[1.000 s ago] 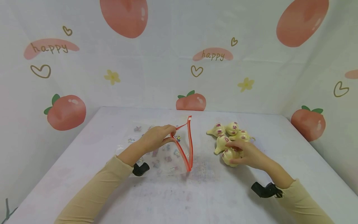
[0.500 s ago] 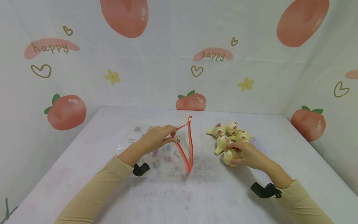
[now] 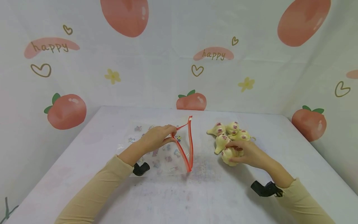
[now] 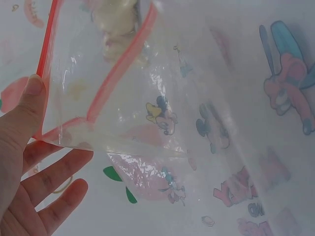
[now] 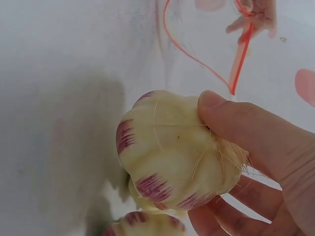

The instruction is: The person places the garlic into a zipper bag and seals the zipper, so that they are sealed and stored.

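Note:
My left hand (image 3: 159,137) pinches the upper edge of a clear zip bag (image 3: 163,158) printed with cartoon figures. Its red-trimmed mouth gapes toward the right, and in the left wrist view the thumb (image 4: 33,93) presses the red strip against the fingers. On the right, my right hand (image 3: 249,153) grips a garlic bulb (image 3: 228,156) between thumb and fingers. Seen from the right wrist, this bulb (image 5: 167,147) is cream with purple streaks and hairy roots. Several more garlic bulbs (image 3: 222,143) lie close behind it in a cluster.
Both hands are over a white table (image 3: 179,199). A white cloth backdrop (image 3: 156,87) printed with peaches, hearts and flowers stands behind and at both sides. A black wrist camera (image 3: 141,169) sits by the left sleeve, another black camera (image 3: 264,189) by the right.
The garlic bulb in my right hand has shifted and turned slightly, up and to the left. My left hand and the bag stay as they were.

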Tool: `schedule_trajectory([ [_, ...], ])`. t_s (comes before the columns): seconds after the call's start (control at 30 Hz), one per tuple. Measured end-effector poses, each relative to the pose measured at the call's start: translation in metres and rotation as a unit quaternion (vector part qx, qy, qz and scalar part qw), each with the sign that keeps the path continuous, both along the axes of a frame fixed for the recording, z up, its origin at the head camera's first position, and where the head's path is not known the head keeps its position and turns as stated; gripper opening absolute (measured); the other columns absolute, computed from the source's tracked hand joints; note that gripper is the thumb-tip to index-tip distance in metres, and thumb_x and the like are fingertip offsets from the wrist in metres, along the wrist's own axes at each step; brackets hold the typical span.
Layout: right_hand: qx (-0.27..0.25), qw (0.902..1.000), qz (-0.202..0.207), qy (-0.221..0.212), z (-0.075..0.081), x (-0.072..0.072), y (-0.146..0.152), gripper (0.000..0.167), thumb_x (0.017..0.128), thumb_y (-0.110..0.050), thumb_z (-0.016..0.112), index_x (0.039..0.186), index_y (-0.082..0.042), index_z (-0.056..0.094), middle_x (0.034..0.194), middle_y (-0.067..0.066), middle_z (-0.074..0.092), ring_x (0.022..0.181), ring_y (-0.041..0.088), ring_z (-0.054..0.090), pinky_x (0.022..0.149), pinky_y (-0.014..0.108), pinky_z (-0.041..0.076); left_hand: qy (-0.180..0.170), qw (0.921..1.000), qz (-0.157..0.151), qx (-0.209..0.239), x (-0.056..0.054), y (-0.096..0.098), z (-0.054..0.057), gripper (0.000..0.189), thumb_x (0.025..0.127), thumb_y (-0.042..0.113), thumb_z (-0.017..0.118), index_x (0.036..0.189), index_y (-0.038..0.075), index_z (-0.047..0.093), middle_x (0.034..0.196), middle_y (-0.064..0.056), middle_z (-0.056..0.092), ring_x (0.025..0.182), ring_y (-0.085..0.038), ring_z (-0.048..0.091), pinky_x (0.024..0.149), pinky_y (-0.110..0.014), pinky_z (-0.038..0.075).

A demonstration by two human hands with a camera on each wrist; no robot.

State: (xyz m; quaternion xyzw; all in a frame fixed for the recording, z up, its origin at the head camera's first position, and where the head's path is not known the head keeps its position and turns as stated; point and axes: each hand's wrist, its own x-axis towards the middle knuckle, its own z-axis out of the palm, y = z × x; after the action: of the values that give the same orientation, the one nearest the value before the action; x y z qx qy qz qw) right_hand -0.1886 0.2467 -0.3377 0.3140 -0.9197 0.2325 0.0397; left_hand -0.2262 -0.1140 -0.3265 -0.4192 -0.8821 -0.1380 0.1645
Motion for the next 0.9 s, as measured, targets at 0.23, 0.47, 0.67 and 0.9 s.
schedule_trajectory([
  [0.23, -0.015, 0.9994, 0.015, 0.028, 0.006, 0.002, 0.0, 0.041, 0.069, -0.013, 0.081, 0.106, -0.002, 0.067, 0.103, 0.008, 0.07, 0.091, 0.004, 0.06, 0.073, 0.026, 0.055, -0.004, 1.0, 0.002, -0.002, 0.0, 0.0, 0.0, 0.025, 0.083, 0.027, 0.068, 0.096, 0.01, 0.055, 0.086, 0.002, 0.061, 0.056, -0.009, 0.046, 0.056, -0.018, 0.043],
  [0.47, -0.038, 0.9968, 0.023, 0.066, 0.012, 0.001, -0.001, 0.043, 0.067, -0.012, 0.083, 0.106, -0.002, 0.067, 0.099, 0.006, 0.07, 0.087, -0.002, 0.058, 0.071, 0.026, 0.056, -0.005, 1.0, 0.004, -0.002, 0.0, 0.0, 0.0, 0.024, 0.083, 0.026, 0.068, 0.095, 0.012, 0.053, 0.086, 0.002, 0.061, 0.056, -0.009, 0.046, 0.056, -0.018, 0.043],
  [0.67, -0.055, 0.9953, 0.021, 0.077, 0.017, 0.001, -0.003, 0.042, 0.066, -0.011, 0.083, 0.105, -0.004, 0.067, 0.098, 0.005, 0.07, 0.087, -0.005, 0.055, 0.071, 0.025, 0.055, -0.004, 1.0, 0.003, -0.001, 0.0, 0.0, 0.0, 0.024, 0.083, 0.027, 0.068, 0.095, 0.012, 0.053, 0.086, 0.002, 0.061, 0.056, -0.009, 0.047, 0.056, -0.018, 0.043],
  [0.9, -0.06, 0.9934, 0.014, 0.096, 0.023, -0.001, -0.008, 0.044, 0.066, -0.009, 0.083, 0.107, -0.004, 0.066, 0.101, 0.006, 0.07, 0.089, -0.002, 0.057, 0.071, 0.026, 0.056, -0.001, 1.0, 0.0, 0.001, 0.0, 0.0, 0.0, 0.024, 0.083, 0.026, 0.068, 0.095, 0.012, 0.053, 0.085, 0.002, 0.06, 0.056, -0.009, 0.046, 0.056, -0.018, 0.042],
])
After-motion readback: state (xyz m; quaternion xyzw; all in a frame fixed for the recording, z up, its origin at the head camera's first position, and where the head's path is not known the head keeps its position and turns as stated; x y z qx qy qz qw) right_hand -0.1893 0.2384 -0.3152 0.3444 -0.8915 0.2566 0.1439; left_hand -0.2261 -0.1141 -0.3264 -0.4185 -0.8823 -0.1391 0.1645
